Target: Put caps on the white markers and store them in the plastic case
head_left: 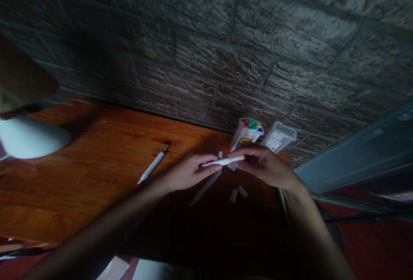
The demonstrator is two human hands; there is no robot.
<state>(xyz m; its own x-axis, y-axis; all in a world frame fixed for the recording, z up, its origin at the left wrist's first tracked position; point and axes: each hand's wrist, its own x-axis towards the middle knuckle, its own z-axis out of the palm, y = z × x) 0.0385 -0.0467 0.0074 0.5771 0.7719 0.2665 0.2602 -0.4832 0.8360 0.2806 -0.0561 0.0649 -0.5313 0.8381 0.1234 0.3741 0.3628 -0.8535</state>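
Between my two hands lies a white marker [226, 161] with a yellow end, held almost level above the table. My left hand [193, 169] pinches its left end between thumb and fingers. At the yellow end, my right hand [261, 164] grips it with thumb and fingertips. Below the hands, another marker [206, 189] lies slanting in shadow, and two short marker caps [238, 194] rest close together. A white marker [152, 168] with a dark tip and red end lies left of my left hand.
Behind my right hand stand a clear container [247, 131] of colourful-ended markers and a second clear container [280, 136]. A lamp with a white base [35, 138] is at the left. The stone-block wall [200, 56] borders the wooden table [97, 151].
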